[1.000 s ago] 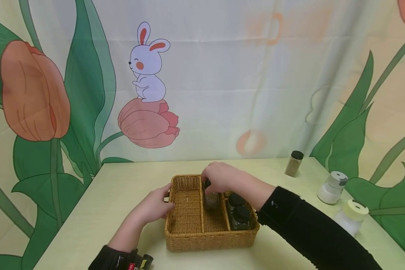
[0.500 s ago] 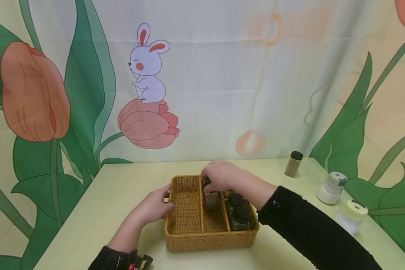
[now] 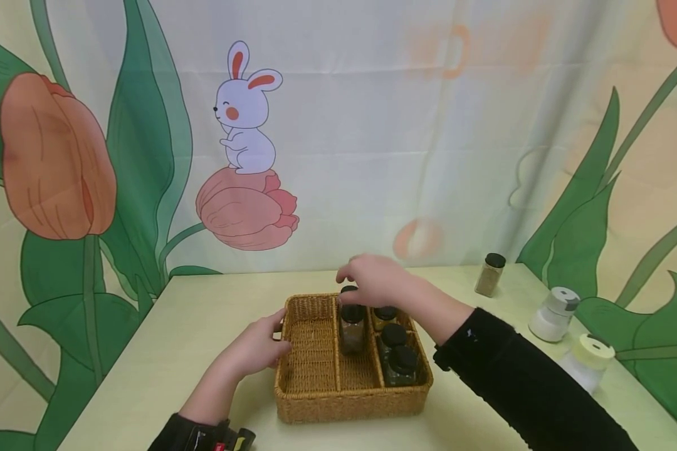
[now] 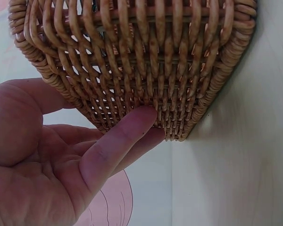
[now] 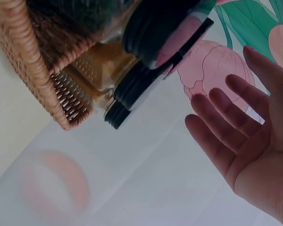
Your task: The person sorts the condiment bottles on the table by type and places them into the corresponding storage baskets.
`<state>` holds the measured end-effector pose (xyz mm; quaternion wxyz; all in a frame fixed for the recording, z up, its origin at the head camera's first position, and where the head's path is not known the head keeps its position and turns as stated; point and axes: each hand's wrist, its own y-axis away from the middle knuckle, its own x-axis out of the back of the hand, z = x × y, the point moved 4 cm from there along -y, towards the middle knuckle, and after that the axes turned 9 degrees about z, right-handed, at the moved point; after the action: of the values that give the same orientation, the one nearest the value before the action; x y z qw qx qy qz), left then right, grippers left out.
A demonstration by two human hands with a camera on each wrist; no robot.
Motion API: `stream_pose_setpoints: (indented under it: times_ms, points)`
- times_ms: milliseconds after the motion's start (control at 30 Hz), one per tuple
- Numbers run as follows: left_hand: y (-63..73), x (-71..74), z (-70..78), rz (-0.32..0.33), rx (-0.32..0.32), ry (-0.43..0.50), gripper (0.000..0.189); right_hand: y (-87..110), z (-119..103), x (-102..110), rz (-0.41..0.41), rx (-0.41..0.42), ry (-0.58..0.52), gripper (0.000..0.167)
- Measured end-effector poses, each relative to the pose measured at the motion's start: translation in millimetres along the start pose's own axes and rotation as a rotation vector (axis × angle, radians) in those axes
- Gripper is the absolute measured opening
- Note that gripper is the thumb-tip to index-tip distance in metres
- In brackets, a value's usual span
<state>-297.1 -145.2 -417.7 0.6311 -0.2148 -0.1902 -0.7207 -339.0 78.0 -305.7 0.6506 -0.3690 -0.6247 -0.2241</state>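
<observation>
A wicker basket [image 3: 352, 404] with dividers stands on the table. My left hand [image 3: 259, 343] holds its left wall; in the left wrist view the thumb reaches the rim while other fingers lie along the outer weave. In the middle compartment stand two black-capped spice jars [image 3: 352, 332], one behind the other. My right hand [image 3: 378, 280] hovers over the rear one with its fingers spread, partly hiding it. The right wrist view shows that palm [image 5: 259, 155] holding nothing, apart from the jar lids. More black-capped jars [image 3: 402, 366] fill the right compartment; the left one is bare.
Right of the basket stand a black-capped spice jar [image 3: 490, 275], a white jar with a grey-and-white lid [image 3: 554, 315], and another with a pale yellow lid [image 3: 588, 361]. A printed curtain [image 3: 361, 156] hangs behind the table [image 3: 220, 294].
My right hand has let go of the jar in the middle compartment and risen slightly, its fingers opening. That jar now stands uncovered. My left hand keeps its place on the basket.
</observation>
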Motion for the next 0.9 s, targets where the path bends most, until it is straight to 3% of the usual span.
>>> stream_pose_setpoints:
  times_ms: [400,667,900]
  points:
    - [-0.4,-0.3,-0.8,0.000,0.001,-0.007,0.078,8.1,27,15,0.144,-0.083,-0.067,0.054]
    - [0.8,0.0,0.6,0.001,0.000,-0.007,0.078,14.4,61,14,0.196,-0.169,-0.056,0.077]
    - [-0.2,-0.4,-0.1,-0.001,0.001,-0.006,0.078,22.8,92,9,0.205,-0.236,-0.023,0.086]
